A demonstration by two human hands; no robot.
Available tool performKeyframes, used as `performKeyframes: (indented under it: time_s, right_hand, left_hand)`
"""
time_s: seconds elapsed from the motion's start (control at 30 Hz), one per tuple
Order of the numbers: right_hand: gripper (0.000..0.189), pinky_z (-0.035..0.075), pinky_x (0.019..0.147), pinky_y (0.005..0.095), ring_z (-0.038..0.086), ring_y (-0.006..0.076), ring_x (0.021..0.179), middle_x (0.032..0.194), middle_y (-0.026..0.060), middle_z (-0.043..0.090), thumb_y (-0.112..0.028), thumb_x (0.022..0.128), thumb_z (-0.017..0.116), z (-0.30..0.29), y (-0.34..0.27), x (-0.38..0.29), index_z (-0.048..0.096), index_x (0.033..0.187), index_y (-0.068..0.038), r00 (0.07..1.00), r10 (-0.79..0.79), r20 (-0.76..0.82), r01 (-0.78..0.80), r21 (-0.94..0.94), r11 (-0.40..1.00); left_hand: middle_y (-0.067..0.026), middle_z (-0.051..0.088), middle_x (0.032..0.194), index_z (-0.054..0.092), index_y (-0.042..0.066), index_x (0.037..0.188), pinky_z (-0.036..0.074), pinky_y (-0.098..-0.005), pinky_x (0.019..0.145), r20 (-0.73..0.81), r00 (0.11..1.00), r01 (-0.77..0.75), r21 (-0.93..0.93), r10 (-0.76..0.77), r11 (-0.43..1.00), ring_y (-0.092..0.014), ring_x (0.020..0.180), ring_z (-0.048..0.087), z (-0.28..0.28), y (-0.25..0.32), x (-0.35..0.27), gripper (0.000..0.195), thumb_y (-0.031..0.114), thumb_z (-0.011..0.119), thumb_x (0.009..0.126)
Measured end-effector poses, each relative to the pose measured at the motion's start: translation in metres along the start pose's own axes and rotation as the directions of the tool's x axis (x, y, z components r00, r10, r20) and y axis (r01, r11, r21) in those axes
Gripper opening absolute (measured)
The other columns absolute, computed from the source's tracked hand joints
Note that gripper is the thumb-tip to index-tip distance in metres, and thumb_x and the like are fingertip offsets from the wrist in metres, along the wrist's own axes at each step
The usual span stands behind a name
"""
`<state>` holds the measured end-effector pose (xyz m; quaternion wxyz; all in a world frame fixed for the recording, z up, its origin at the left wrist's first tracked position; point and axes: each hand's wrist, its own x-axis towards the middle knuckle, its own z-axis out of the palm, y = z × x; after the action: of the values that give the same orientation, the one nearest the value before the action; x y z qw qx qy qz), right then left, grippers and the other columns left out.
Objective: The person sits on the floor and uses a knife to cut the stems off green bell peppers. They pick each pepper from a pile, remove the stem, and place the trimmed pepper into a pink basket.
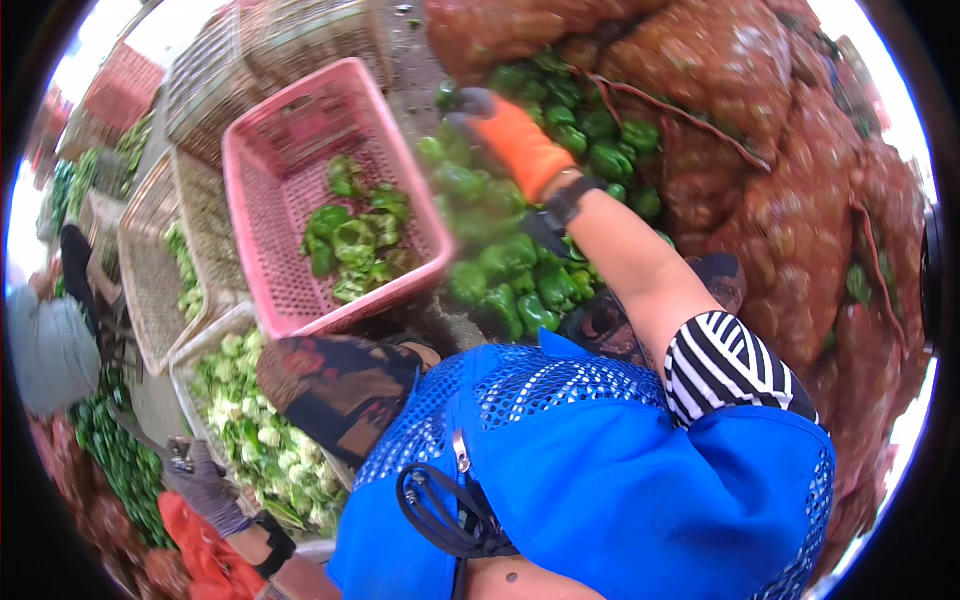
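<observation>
My right hand (510, 139), in an orange glove with grey fingertips, reaches over a heap of green bell peppers (559, 289) on the ground. It is blurred, and whether its fingers hold anything is unclear. Left of the heap stands a pink plastic crate (349, 319) with several green peppers and torn pepper pieces (356, 244) inside. Down at the lower left, my left hand (206, 480) wears a greyish knitted glove and is closed around a knife (139, 427), its blade pointing up and left. Black bands circle both wrists.
Large reddish mesh sacks (787, 225) are piled on the right. A white crate (180, 382) of pale green vegetables lies beside my knee. More crates (161, 262) stand at the left, near a person in a grey-blue top (52, 349) and long green vegetables (124, 457).
</observation>
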<state>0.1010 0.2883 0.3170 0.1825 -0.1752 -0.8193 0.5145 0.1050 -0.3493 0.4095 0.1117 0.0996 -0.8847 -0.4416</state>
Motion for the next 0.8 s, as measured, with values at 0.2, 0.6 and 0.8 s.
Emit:
performKeyframes:
  time_s: [0.2,0.6,0.8]
  right_hand:
    - [0.041,0.050,0.079,0.0352,0.063,0.0208,0.091,0.107,0.0078,0.068,-0.027,0.087,0.065,-0.154,0.113,-0.117,0.061,0.122,-0.008,0.702,0.614,-0.361,-0.644,0.047,0.764]
    - [0.085,0.044,0.104,0.0480,0.037,0.0455,0.135,0.155,0.0221,0.025,-0.031,0.073,0.076,-0.045,0.169,-0.179,0.038,0.147,-0.019,0.869,0.435,0.237,0.055,-0.919,0.390]
    - [0.068,0.052,0.092,0.0410,0.061,0.0349,0.111,0.130,0.0201,0.055,-0.013,0.082,0.069,-0.053,0.160,-0.116,0.039,0.143,-0.010,0.846,0.532,0.044,-0.438,-0.513,0.739]
  left_hand:
    - [0.0037,0.052,0.065,0.064,0.000,0.119,0.032,-0.0199,0.045,0.395,0.910,-0.150,0.027,0.127,0.988,-0.004,0.049,0.042,0.138,0.170,-0.005,0.032,0.012,0.059,0.089]
    - [0.0001,0.059,0.076,0.062,0.002,0.103,0.047,-0.0243,0.062,0.881,0.463,-0.086,-0.061,0.094,0.994,-0.008,0.067,0.055,0.360,0.140,-0.087,0.027,0.017,0.075,0.085]
    - [-0.0105,0.064,0.088,0.060,0.001,0.110,0.050,-0.0330,0.073,0.874,0.410,-0.433,-0.063,0.259,0.899,-0.018,0.079,0.060,0.338,0.150,-0.097,0.038,0.016,0.076,0.080]
